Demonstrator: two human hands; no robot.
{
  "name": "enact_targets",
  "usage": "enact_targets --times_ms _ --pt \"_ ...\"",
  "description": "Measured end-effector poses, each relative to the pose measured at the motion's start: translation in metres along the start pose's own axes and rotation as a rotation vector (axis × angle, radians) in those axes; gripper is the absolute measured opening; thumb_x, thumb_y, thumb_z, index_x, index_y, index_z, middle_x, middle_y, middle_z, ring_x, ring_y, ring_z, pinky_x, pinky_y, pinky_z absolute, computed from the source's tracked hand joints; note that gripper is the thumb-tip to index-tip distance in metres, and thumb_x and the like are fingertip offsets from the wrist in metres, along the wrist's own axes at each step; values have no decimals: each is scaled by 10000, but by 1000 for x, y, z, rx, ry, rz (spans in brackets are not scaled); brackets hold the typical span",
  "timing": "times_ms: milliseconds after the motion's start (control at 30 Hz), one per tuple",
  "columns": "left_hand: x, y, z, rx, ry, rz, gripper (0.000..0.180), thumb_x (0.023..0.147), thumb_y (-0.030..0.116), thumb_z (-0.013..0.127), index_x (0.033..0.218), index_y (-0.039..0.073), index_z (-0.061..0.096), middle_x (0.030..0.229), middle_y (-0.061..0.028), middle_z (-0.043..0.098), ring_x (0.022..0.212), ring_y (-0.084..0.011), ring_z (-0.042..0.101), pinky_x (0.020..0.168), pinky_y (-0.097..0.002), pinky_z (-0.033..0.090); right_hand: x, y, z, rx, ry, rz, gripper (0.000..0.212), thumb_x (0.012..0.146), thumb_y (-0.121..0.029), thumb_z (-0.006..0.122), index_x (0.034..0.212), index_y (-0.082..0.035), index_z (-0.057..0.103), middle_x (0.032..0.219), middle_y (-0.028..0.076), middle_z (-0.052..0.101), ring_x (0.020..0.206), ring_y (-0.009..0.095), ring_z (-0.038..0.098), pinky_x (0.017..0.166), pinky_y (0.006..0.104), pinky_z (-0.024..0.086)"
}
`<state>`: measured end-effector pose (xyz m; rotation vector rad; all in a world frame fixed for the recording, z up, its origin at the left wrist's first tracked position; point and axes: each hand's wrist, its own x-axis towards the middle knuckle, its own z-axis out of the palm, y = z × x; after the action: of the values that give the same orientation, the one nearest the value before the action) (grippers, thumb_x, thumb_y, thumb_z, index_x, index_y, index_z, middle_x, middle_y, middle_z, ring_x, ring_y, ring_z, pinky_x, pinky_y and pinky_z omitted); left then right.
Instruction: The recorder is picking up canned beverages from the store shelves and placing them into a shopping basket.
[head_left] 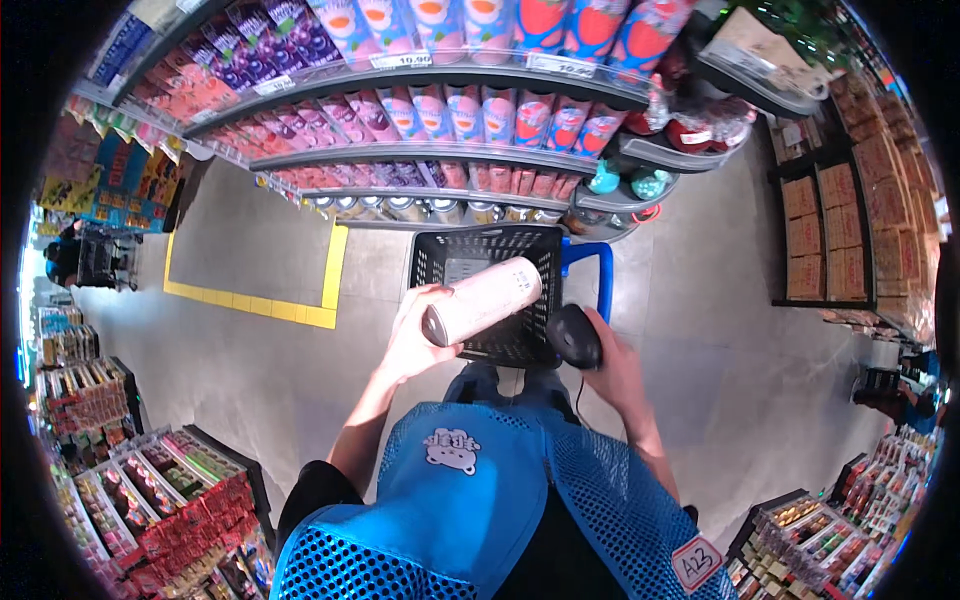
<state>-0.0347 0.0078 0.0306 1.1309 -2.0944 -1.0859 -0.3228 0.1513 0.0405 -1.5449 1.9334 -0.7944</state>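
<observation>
My left hand [408, 340] is wrapped round the base end of a pale pink cylindrical canister [488, 300]. The canister is tilted, its far end up and to the right, and a small barcode shows near that end. My right hand [617, 372] grips a black handheld barcode scanner [573, 337], held just right of the canister and apart from it. Beneath both hands stands a black mesh shopping basket [428, 256] with a blue handle frame [605, 285] on its right. The canister and my left hand cover part of the basket's inside.
Ahead, a tall shelf [400, 152] carries rows of pink, blue and purple packages, with cans at the bottom. Stacked boxes [840, 225] stand on a rack at right. Yellow tape [250, 302] marks the floor at left. Display racks [165, 490] stand behind on both sides.
</observation>
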Motion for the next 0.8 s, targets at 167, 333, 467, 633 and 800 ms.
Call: enact_targets --times_ms 167,333,467,633,800 --pt "15 50 -19 85 -129 103 704 503 88 800 1160 111 548 1235 -123 488 1173 -302 484 961 -374 436 20 -16 -33 -252 13 -280 799 614 -61 682 1360 -167 414 827 113 611 735 316 620 607 434 494" --pt "14 63 -6 107 -102 162 718 485 83 793 1159 105 548 1200 -125 503 1121 -296 511 940 -366 448 15 -13 -50 -260 15 -336 776 628 -93 695 1347 -181 416 824 108 607 736 313 620 621 440 493" --pt "24 62 2 -98 -89 -37 755 490 81 806 1189 73 523 1126 -98 547 1084 -237 525 932 -347 437 4 6 -55 -165 30 -255 761 656 -113 706 1350 -186 403 895 127 629 805 345 627 667 456 500" --pt "56 86 -29 -529 -5 -61 759 497 107 842 1173 74 499 1099 -52 530 1072 -190 500 964 -343 389 -23 6 -76 167 145 -74 675 715 -122 704 1329 -160 425 1112 179 623 1005 388 601 805 433 504" --pt "104 210 -96 -456 166 247 856 484 265 856 1212 65 453 1101 -51 509 1066 -192 489 952 -351 387 -39 23 -82 209 281 22 662 694 -58 726 1300 -104 462 1088 165 652 1024 304 642 845 349 506"
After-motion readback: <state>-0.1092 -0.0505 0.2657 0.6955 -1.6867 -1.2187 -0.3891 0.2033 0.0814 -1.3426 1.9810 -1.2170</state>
